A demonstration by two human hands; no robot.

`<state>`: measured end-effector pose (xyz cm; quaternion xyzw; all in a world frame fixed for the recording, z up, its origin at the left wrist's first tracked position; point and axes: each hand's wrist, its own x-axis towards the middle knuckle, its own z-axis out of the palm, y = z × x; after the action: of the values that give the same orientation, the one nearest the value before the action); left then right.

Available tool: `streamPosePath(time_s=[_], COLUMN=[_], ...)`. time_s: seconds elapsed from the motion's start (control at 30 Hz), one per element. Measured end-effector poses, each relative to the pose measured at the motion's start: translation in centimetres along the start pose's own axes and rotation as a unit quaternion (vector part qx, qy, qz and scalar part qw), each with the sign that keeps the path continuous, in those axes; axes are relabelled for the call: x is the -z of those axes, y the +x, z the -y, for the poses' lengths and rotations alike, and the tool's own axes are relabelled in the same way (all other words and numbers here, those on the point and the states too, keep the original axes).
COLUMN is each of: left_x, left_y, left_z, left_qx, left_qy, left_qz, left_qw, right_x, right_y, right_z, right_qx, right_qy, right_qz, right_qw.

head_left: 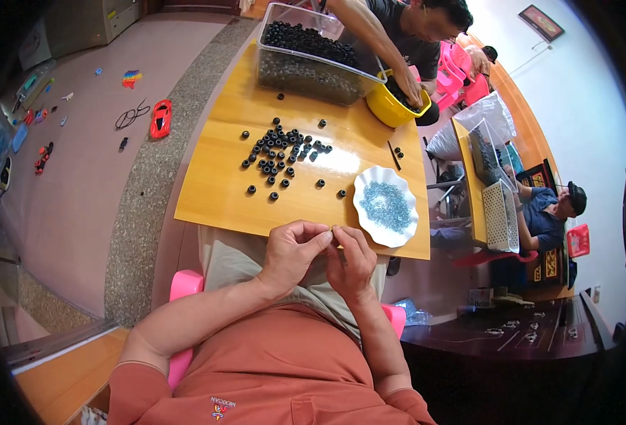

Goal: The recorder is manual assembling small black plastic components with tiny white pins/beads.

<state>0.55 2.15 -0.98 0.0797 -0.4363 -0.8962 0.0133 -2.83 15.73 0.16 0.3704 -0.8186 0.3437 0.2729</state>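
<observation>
My left hand (292,251) and my right hand (351,263) meet over the table's near edge. Thumb and forefinger of each are pinched, the fingertips almost touching; whatever lies between them is too small or hidden to name. Right of my fingers stands a white wavy-rimmed dish (392,241) holding many small see-through bluish pieces (386,205). Ahead, small black ring-like caps (274,156) lie scattered in a loose cluster on the yellow wooden table (214,202). A few sit apart, one beside the dish.
At the far end stands a see-through bin (306,81) full of black pieces. A co-worker's hand (411,88) reaches into a yellow tub (380,110) next to it. A thin dark stick (394,155) lies near the right edge. Another person (547,216) sits farther right by a white basket (501,216).
</observation>
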Motion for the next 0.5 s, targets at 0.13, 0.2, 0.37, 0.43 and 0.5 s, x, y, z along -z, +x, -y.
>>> streamPosePath(time_s=[0.13, 0.2, 0.37, 0.43, 0.5], left_x=[-0.1, -0.11, -0.1, -0.08, 0.24], left_y=[-0.16, -0.18, 0.03, 0.21, 0.51], left_z=[-0.4, -0.45, -0.37, -0.54, -0.72], left_qx=[0.019, 0.02, 0.026, 0.031, 0.031], left_qy=[-0.004, -0.009, -0.039, -0.065, -0.054], left_qz=[0.01, 0.013, 0.023, -0.008, -0.021], left_qw=[1.0, 1.0, 0.999, 0.997, 0.998], right_x=[0.08, 0.07, 0.26, 0.49, 0.78], right_y=[-0.08, -0.07, 0.14, -0.02, 0.16], right_z=[-0.23, -0.28, -0.21, -0.18, -0.41], right_qx=[-0.023, -0.024, -0.038, -0.067, -0.057], right_qy=[0.032, 0.034, 0.037, 0.05, 0.042], right_qz=[0.003, 0.003, 0.0, 0.005, 0.007], right_qw=[0.999, 0.999, 0.999, 0.996, 0.997])
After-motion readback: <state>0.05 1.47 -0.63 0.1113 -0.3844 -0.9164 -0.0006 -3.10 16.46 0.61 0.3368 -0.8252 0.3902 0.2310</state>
